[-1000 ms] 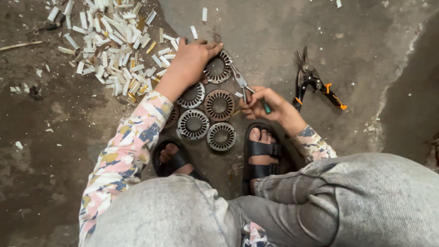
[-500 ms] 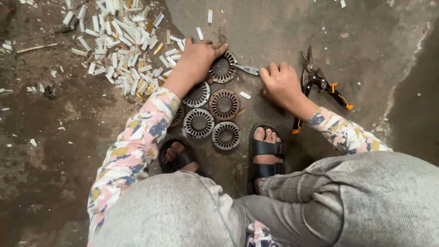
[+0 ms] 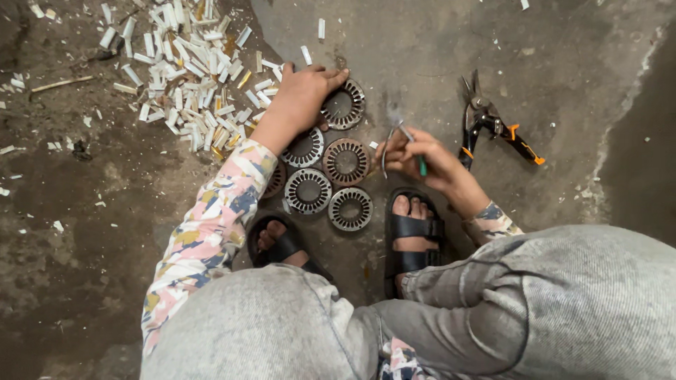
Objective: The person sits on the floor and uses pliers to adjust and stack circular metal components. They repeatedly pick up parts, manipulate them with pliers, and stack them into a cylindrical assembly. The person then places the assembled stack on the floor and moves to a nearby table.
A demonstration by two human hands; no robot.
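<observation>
A squatting person's left hand [image 3: 301, 98] lies flat, fingers spread, on the far ringed metal stator core [image 3: 343, 104] on the concrete floor [image 3: 422, 42]. The right hand [image 3: 422, 156], fingers pinched together, grips slim pliers [image 3: 396, 137] — held just above the floor, right of the cluster of cores, long axis slanting up and away, tips toward the top of the view. Orange-handled snips [image 3: 493, 123] lie nearby — white paper slips [image 3: 183, 70] litter the left.
</observation>
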